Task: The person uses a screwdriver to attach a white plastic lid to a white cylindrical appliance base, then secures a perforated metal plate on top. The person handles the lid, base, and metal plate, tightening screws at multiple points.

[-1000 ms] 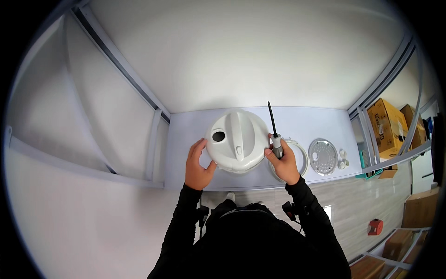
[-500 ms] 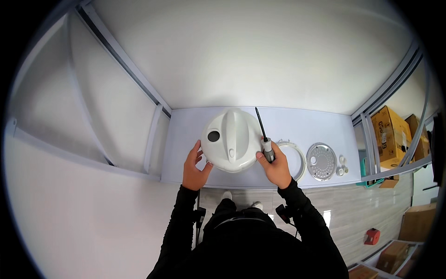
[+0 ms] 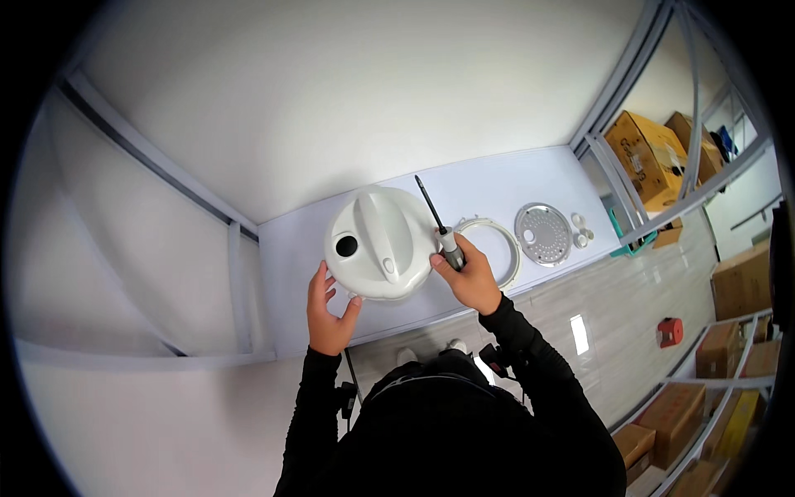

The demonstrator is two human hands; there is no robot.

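Observation:
A white, rounded cooker lid (image 3: 406, 265) lies on the table. It has a raised handle across its middle and a dark oval opening left of that. My left hand (image 3: 331, 319) is by its near left edge with fingers spread, the thumb apart from the fingers. Whether the fingertips touch the lid is hard to tell. A screwdriver (image 3: 452, 247) with a grey handle and dark shaft is gripped in my right hand (image 3: 474, 277). Its tip points up and away to the left, beside the lid's right edge. My right fingers are close to that edge.
Right of the lid lie a white ring (image 3: 517, 257), a perforated metal disc (image 3: 545, 240) and several small white parts (image 3: 582, 238). Metal frame posts border the white table (image 3: 290, 248). Cardboard boxes (image 3: 646, 161) and a red object (image 3: 670, 332) are off to the right.
The view has turned and shifted, so the table now slants. My left thumb has come away from the lid's edge. My right hand still holds the screwdriver.

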